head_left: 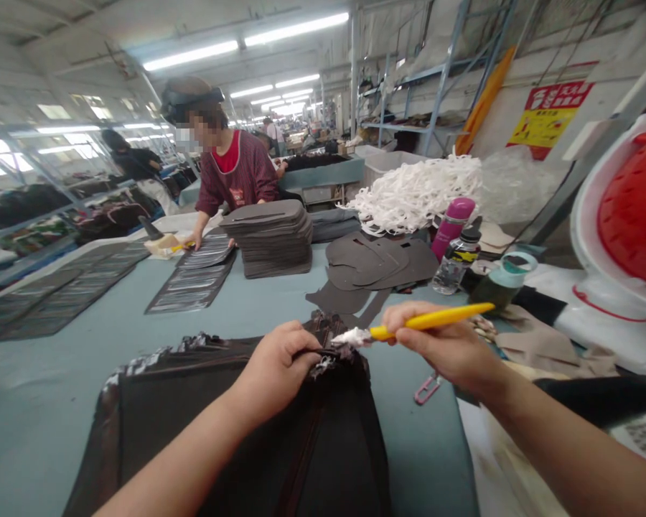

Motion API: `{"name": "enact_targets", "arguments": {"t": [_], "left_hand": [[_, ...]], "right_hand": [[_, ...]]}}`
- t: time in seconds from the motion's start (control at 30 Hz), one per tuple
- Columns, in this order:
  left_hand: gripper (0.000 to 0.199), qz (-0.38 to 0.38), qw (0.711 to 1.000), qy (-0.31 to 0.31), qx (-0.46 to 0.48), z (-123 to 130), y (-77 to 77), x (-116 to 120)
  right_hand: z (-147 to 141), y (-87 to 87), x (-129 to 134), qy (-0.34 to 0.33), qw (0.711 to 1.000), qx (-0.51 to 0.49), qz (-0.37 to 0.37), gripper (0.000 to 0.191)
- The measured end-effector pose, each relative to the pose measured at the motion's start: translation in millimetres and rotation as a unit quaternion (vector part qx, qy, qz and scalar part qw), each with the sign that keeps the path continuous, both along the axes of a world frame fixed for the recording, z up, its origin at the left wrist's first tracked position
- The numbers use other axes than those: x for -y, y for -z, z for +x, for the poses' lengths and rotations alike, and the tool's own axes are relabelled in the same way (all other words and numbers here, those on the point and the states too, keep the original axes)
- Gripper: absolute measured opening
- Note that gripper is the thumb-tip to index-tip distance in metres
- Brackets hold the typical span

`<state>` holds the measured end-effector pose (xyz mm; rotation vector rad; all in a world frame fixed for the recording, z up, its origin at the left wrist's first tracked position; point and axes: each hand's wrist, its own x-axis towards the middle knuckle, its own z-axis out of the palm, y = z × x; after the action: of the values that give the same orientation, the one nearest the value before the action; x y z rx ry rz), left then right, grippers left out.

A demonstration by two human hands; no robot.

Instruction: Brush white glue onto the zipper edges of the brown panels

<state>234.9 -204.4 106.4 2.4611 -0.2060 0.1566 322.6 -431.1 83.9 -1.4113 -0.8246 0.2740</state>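
A yellow-handled brush is gripped in my right hand, its tip coated in white paste. That tip rests at the far edge of a pile of dark fabric panels in front of me. With thumb and fingers closed, my left hand pinches an edge of one panel just left of the brush tip. White smears show along the pile's far edge. The brush's bristles are hidden under the paste.
Across the table a co-worker handles dark panels beside a tall stack of grey pieces. Flat grey cutouts, white strips, bottles and a pink-handled cutter-like item lie to the right. A red fan stands rightmost.
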Motion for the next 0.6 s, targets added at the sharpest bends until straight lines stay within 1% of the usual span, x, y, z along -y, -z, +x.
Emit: {"name": "enact_targets", "arguments": {"t": [0.07,0.1,0.13,0.2,0.27,0.33,0.4,0.47,0.53,0.6], "left_hand": [[0.014,0.036,0.998,0.024,0.047,-8.6,4.2,1.0],[0.015,0.057,0.996,0.037,0.066,-13.0,6.1,1.8],[0.017,0.077,0.993,0.047,0.082,-17.1,7.6,2.8],[0.019,0.115,0.986,0.064,0.101,-23.6,9.1,5.3],[0.020,0.140,0.981,0.076,0.113,-27.3,8.8,7.6],[0.020,0.156,0.977,0.081,0.121,-28.6,7.8,9.3],[0.020,0.165,0.975,0.083,0.123,-28.7,7.0,10.3],[0.021,0.170,0.974,0.089,0.120,-28.8,6.3,10.8],[0.022,0.175,0.973,0.100,0.113,-29.5,5.3,11.0],[0.023,0.180,0.972,0.114,0.101,-31.1,3.8,11.1]], "right_hand": [[-11.4,-17.5,9.6,-0.076,0.993,0.083,-0.032,0.007],[-16.5,-25.2,14.5,-0.108,0.987,0.109,-0.045,0.007],[-20.9,-31.6,19.0,-0.131,0.982,0.121,-0.056,0.006],[-26.7,-39.9,26.5,-0.142,0.979,0.125,-0.070,0.007],[-28.9,-42.8,30.4,-0.128,0.979,0.137,-0.080,0.007],[-29.9,-42.2,30.7,-0.122,0.973,0.165,-0.103,0.009],[-32.2,-40.7,28.5,-0.149,0.962,0.187,-0.135,0.011],[-37.0,-41.3,26.6,-0.193,0.951,0.190,-0.149,0.014],[-43.4,-45.5,27.2,-0.229,0.943,0.189,-0.150,0.017],[-48.6,-52.3,30.7,-0.244,0.938,0.182,-0.163,0.021]]}}
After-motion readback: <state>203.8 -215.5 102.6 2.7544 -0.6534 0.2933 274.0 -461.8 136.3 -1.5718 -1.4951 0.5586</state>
